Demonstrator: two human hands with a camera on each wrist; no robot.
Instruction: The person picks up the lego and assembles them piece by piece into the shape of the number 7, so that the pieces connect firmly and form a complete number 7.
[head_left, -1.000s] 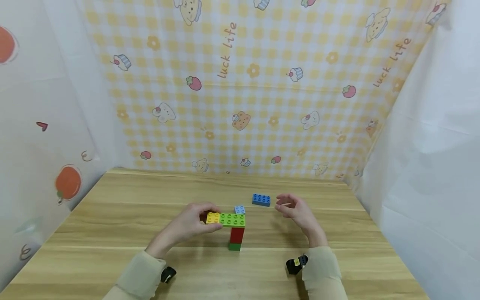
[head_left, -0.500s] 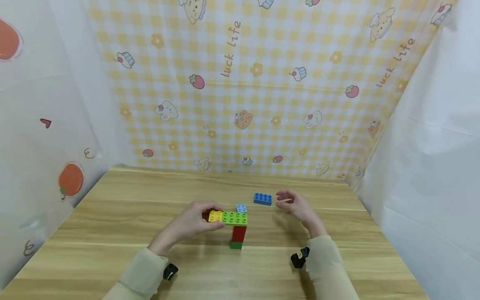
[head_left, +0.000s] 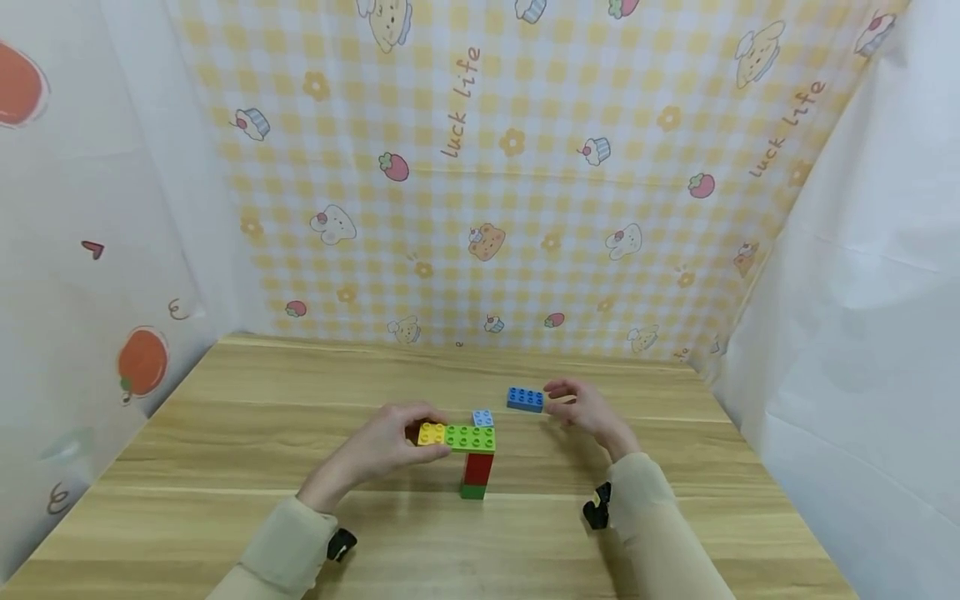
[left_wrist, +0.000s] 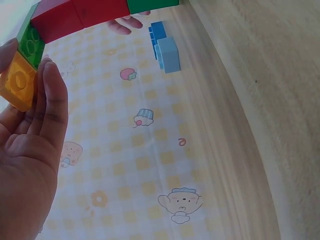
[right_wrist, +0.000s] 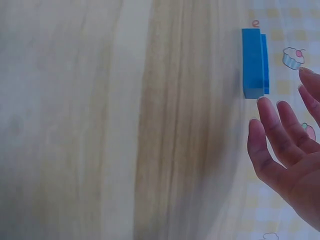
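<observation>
My left hand (head_left: 386,446) pinches a yellow building brick (head_left: 431,433) between thumb and fingers. That brick joins the left end of a lime green brick (head_left: 470,437), which lies across the top of a column. Red bricks (head_left: 477,468) form the column, with a dark green brick (head_left: 473,492) at its foot. In the left wrist view the yellow brick (left_wrist: 19,82) hangs out past the column with its underside showing. My right hand (head_left: 588,412) has its fingers spread and loosely bent, fingertips right at the right end of a blue brick (head_left: 525,399) on the table. Nothing is in its grasp.
A small light blue brick (head_left: 483,417) stands on the table just behind the column, left of the blue brick. The wooden table (head_left: 315,375) ends at a checked cloth backdrop (head_left: 420,200). White cloth sheets (head_left: 840,333) hang at both sides.
My right hand has moved slightly left, nearer to the blue brick. The left hand keeps its pinch on the yellow brick, and the head view has shifted a little.
</observation>
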